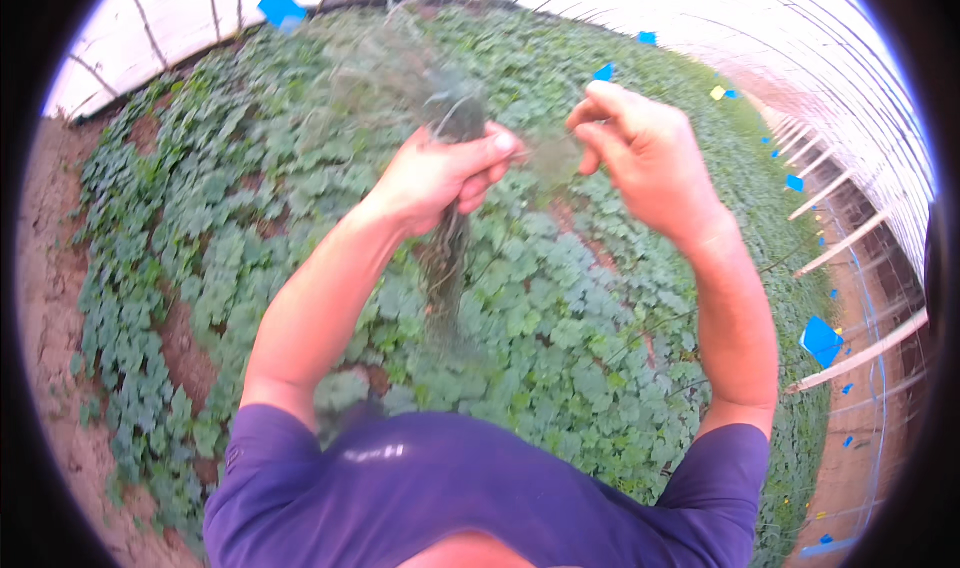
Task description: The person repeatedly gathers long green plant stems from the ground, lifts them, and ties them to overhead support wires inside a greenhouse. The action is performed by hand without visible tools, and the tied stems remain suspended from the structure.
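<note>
My left hand (450,174) is closed around a bundle of thin, dark green tangled strands (448,268), which looks like twine or netting. Above the fist the bundle fans out into a loose, blurred mass; below, it hangs as a narrow tail over the plants. To the right, my right hand (637,152) is raised with thumb and fingertips pinched together. A thin strand (562,145) runs from that pinch toward my left thumb, blurred along its length. Both hands are above a dense bed of broad-leaved green plants (525,305).
Blue cards hang above the plants, one at upper left (282,8) and one at right (822,341). Thin wires slant across the right side. Pale posts (862,354) line a dirt path on the right. Bare soil (49,268) borders the left. Curved greenhouse ribs (810,35) arch behind.
</note>
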Demonstrator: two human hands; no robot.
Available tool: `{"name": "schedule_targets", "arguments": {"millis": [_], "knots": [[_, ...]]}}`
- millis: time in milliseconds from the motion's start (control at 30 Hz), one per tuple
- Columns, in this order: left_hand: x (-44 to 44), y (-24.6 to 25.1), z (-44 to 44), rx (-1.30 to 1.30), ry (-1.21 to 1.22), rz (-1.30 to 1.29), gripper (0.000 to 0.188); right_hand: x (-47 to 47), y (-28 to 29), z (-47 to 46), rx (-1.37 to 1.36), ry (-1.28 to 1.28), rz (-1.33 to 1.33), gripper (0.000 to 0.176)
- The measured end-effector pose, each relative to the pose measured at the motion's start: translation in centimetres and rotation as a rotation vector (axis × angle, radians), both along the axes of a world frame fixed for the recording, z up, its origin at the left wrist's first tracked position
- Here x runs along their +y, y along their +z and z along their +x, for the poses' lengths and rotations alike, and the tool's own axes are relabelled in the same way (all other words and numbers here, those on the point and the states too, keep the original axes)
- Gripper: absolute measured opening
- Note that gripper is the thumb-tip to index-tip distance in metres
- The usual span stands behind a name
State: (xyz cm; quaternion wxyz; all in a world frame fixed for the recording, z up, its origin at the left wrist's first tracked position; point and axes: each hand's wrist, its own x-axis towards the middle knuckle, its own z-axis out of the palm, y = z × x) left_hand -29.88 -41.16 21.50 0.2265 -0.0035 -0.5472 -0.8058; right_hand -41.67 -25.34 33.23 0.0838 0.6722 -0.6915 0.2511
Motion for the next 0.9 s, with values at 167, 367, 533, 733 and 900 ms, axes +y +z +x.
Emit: {"name": "schedule_targets", "arguments": {"millis": [167, 367, 533, 733, 900], "knots": [[-0.3, 0.6, -1.1, 0.081, -0.095, -0.003, 0.023, 1.0, 0.8, -1.5, 0.507, 0.088, -0.135, 0.012], [-0.4, 0.9, -2.3, 0.026, -0.167, -0.008, 0.023, 2.3, 2.8, -1.3, 1.099, 0.071, -0.126, 0.01], [-0.7, 4.2, -4.0, 0.042, -0.156, -0.129, 0.028, 0.9, 12.1, -3.9, 1.326, -0.121, -0.446, 0.011], [-0.8, 14.5, -7.3, 0.342, 0.107, -0.2, 0.023, -0.9, 25.3, -5.6, 1.526, -0.24, -0.98, 0.017], [-0.7, 21.7, -9.6, 0.448, 0.159, -0.137, 0.021, -1.7, 30.6, -8.6, 1.343, -0.594, -0.856, 0.013]]}}
